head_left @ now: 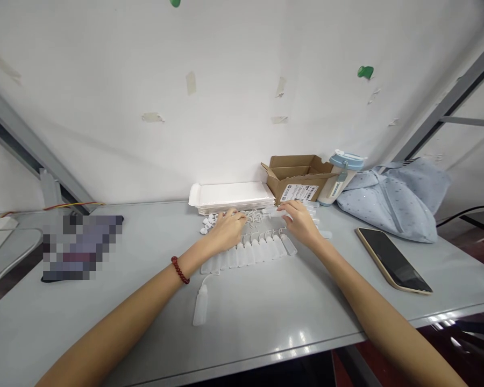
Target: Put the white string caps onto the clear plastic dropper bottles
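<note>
My left hand (228, 230) reaches over a heap of white caps (210, 221) and thin white cords (256, 216). Its fingers are bent down and close together, and whatever is at their tips is hidden. To the right, my right hand (299, 221) has thumb and fingers closed around the end of a small translucent plastic bottle (272, 213), which points left. Below both hands lies a row of several similar bottles (255, 252) with corded tops, side by side. A single bottle (200, 306) with a cord at its top lies nearer to me.
Behind my hands sits a stack of white padded mailers (234, 194), beside an open cardboard box (302, 180). A tumbler (339, 180), a blue fabric bag (391, 201) and a phone (393, 259) are on the right. A blurred-out item (83, 247) lies at left.
</note>
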Demonstrator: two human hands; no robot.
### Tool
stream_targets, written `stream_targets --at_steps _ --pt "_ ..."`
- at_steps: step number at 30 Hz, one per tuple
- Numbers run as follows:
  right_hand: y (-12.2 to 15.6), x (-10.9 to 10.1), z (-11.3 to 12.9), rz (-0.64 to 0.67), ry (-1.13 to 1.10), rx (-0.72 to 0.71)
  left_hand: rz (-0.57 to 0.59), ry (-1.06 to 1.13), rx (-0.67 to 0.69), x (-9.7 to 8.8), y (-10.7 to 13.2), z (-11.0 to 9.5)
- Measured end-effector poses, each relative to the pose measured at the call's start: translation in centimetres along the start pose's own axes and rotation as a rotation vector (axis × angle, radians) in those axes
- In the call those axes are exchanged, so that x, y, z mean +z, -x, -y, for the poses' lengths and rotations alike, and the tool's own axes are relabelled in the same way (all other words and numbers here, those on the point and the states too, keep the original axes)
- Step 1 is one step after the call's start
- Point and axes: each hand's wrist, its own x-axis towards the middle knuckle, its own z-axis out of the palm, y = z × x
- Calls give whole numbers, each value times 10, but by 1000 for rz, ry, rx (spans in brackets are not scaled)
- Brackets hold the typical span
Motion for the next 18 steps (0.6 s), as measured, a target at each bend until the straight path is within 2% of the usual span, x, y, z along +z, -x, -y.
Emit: stream_targets --at_steps 8,18 --pt "-1 -7 12 -131 -109 5 -3 18 -4 2 -1 0" --pt "0 -11 36 -161 -280 93 -76 125 -51 1 -5 5"
